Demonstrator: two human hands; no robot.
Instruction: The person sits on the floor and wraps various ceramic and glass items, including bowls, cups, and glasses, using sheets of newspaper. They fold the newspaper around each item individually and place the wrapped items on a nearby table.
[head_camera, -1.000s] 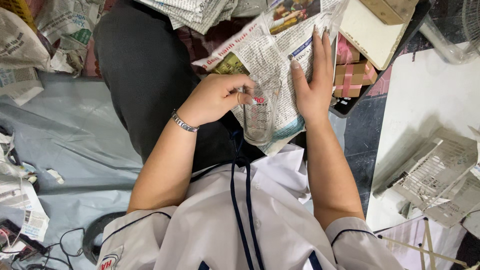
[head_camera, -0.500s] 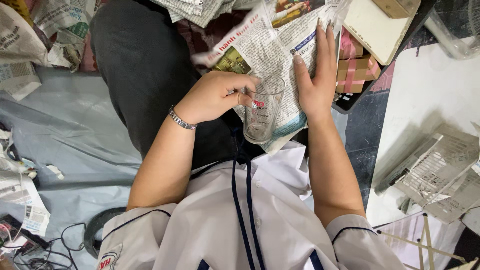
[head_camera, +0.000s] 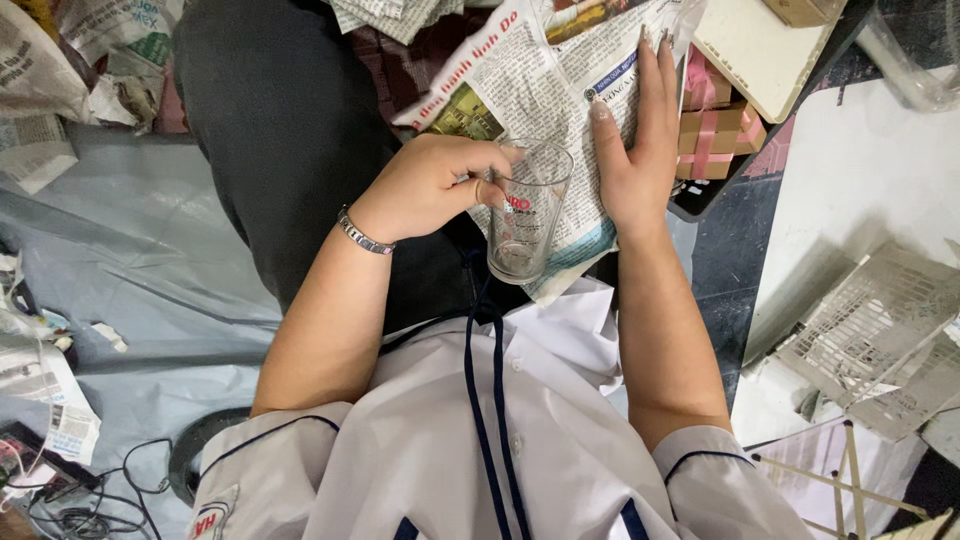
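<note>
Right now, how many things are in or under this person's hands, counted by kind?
Glass: 1, clear, gripped at the rim by the left hand.
Newspaper sheet: 1, spread on the lap, pressed flat by the right hand.
Bracelet: 1, metal, on the left wrist.
Total: 3

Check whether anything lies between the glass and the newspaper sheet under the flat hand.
Nothing visible does. The left hand holds the clear glass by its rim, right over the newspaper sheet, beside the right hand pressed flat on that sheet. No other object sits between glass and paper.
</note>
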